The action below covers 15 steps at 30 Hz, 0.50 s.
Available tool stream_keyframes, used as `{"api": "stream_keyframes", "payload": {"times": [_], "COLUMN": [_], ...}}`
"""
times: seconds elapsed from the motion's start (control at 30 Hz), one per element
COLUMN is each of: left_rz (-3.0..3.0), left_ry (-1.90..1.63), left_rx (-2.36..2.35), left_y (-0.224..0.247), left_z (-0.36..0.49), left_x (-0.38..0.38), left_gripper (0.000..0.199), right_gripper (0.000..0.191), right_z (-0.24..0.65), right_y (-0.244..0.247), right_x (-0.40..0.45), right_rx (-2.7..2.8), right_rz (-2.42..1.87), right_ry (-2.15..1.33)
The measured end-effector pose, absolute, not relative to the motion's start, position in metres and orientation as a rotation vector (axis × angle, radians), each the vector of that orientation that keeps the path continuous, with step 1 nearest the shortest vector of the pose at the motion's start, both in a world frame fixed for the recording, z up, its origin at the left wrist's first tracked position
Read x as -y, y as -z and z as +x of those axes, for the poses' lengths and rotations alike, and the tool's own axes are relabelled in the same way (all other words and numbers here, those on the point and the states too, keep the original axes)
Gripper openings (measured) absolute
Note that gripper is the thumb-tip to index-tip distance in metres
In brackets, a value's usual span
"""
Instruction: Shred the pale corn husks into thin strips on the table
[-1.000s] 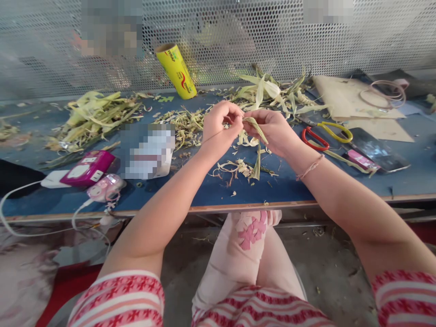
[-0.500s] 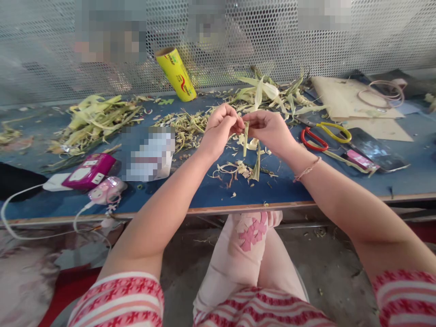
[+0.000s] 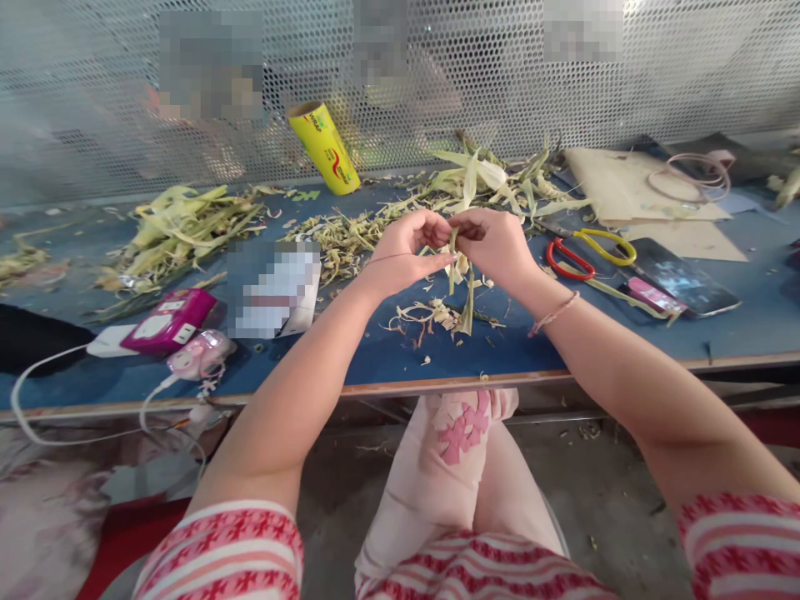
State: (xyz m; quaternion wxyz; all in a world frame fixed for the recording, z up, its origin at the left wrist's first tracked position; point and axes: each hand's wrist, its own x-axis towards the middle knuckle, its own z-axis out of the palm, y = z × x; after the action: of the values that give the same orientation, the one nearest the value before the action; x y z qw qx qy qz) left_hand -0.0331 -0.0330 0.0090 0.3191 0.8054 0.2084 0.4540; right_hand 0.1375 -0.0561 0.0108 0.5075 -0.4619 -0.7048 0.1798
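Observation:
Over the middle of the blue table, my right hand (image 3: 497, 242) pinches a narrow pale green corn husk strip (image 3: 452, 242) between its thumb and fingers. My left hand (image 3: 412, 246) meets it from the other side. Its fingers curl close to the strip's upper end, while its thumb stretches out lower down, apart from them. Part of the strip is hidden by the fingers. Below the hands lie husk scraps and thin curled fibres (image 3: 437, 315). A longer husk piece (image 3: 468, 304) rests beside them.
Behind my hands lies a heap of husks (image 3: 481, 175); another husk pile (image 3: 181, 221) is at left. Scissors (image 3: 591, 250) and a phone (image 3: 687, 275) lie right. A yellow wrap roll (image 3: 325, 150) leans against the perforated metal screen (image 3: 487, 83). A magenta box (image 3: 168, 319) sits left.
My left thumb has moved down and away from its fingers, opening a gap. My right hand keeps its pinch on the strip. The view has shifted slightly.

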Motion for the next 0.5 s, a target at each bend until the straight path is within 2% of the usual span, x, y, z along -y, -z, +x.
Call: {"api": "stream_keyframes", "payload": {"times": [0.23,0.5], "left_rz": [2.154,2.243], "left_ry": [-1.232,-1.319], "left_rx": [-0.646,-0.729], "left_y": [-0.0047,0.0007], "left_z": [-0.0293,-0.0273], "left_x": [0.0319,0.0311], "left_gripper": [0.035,0.029], "right_gripper": [0.027,0.028], "right_z": [0.1358,0.1343], "right_y": [-0.0112,-0.0135], "right_x": [0.0563,0.0596], "right_rx": [1.74,1.776], "right_rz": [-1.202,-1.32], "right_ry": [-0.352,-0.319]}}
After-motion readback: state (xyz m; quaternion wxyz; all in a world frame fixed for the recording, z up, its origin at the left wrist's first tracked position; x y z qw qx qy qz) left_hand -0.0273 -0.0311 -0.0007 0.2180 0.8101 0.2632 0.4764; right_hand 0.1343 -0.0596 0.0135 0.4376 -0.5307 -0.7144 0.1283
